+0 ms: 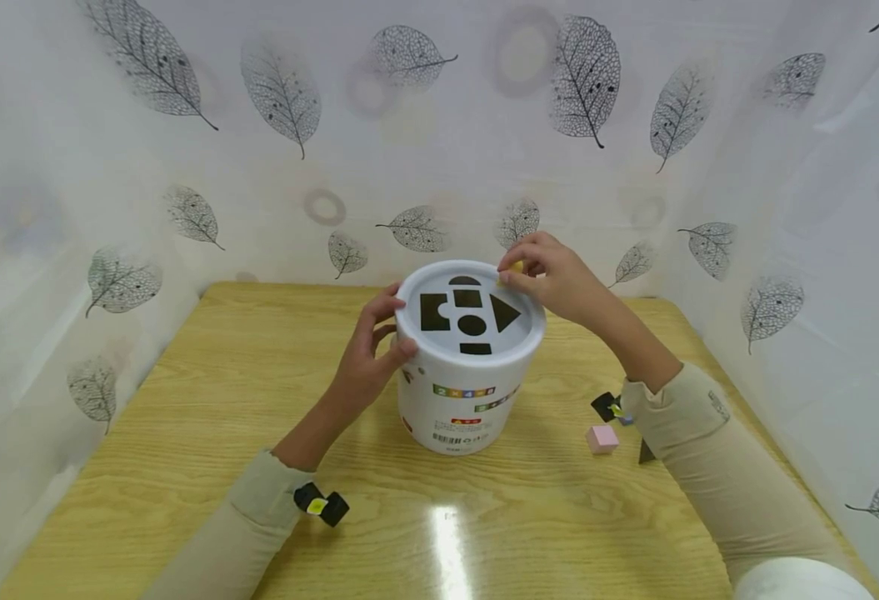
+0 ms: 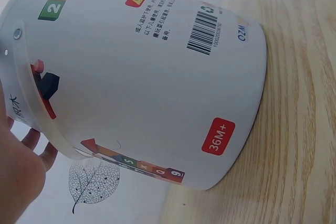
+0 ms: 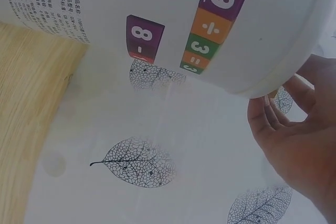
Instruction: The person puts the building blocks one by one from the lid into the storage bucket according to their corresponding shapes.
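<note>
A white shape-sorter bucket (image 1: 460,396) stands upright on the wooden table, its lid (image 1: 439,343) cut with several dark holes: a triangle, a circle, rectangles, a half-round and a notched shape. My left hand (image 1: 367,354) grips the bucket's left side, thumb and fingers at the rim. At the lid's far right edge my right hand (image 1: 551,275) pinches a small yellow block (image 1: 516,267), mostly hidden by the fingers. In the right wrist view the fingers (image 3: 257,119) are right beside the bucket's rim. Printed sums and a barcode (image 2: 202,34) mark the bucket's wall.
A pink cube (image 1: 601,439) lies on the table (image 1: 297,333) right of the bucket. Close by, partly under the right sleeve, are a dark triangular block (image 1: 646,452) and a blue piece (image 1: 626,420). Leaf-patterned white curtains (image 1: 424,125) surround the table. A white rounded object (image 1: 799,581) shows at bottom right.
</note>
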A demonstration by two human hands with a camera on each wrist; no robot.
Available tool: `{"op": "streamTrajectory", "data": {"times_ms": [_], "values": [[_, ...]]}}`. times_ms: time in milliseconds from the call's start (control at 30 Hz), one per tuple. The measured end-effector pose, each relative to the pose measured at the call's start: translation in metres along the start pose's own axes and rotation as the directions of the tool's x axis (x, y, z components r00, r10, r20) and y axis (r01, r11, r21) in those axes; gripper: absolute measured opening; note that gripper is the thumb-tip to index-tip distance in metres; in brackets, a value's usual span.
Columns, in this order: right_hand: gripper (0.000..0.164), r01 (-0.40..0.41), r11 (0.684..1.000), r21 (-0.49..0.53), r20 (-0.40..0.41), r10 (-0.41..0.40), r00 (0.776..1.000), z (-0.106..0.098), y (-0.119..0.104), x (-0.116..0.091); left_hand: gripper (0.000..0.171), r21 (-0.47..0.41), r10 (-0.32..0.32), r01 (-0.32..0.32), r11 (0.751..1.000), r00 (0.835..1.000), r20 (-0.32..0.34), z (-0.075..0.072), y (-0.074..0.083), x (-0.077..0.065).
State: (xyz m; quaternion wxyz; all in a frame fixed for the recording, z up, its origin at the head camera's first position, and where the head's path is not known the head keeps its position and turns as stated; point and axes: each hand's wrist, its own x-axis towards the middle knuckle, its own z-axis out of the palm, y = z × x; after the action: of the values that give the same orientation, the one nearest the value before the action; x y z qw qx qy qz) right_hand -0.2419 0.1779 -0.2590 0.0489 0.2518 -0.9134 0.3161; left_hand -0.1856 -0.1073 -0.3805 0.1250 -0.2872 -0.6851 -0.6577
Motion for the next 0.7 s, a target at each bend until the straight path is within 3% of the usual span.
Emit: {"op": "streamTrajectory", "data": {"times_ms": [200, 467, 700], "values": [[0.022, 0.032, 0.999, -0.001, 0.001, -0.032, 0.999, -0.0016, -0.0023, -0.0006, 0.076, 0.001, -0.004, 0.004, 1.000, 1.000, 0.002, -0.0002, -0.0002, 0.0003], [0.039, -0.037, 0.999, -0.003, 0.030, 0.037, 0.999, 0.0024, -0.0077, 0.0011, 0.076, -0.001, 0.009, -0.009, 1.000, 1.000, 0.004, 0.0001, -0.0016, 0.0002], [0.037, -0.020, 1.000, -0.019, 0.028, 0.021, 0.999, 0.0068, -0.0077, 0.0045, 0.075, -0.003, 0.010, -0.010, 1.000, 1.000, 0.001, 0.0000, -0.0024, 0.0003]]}}
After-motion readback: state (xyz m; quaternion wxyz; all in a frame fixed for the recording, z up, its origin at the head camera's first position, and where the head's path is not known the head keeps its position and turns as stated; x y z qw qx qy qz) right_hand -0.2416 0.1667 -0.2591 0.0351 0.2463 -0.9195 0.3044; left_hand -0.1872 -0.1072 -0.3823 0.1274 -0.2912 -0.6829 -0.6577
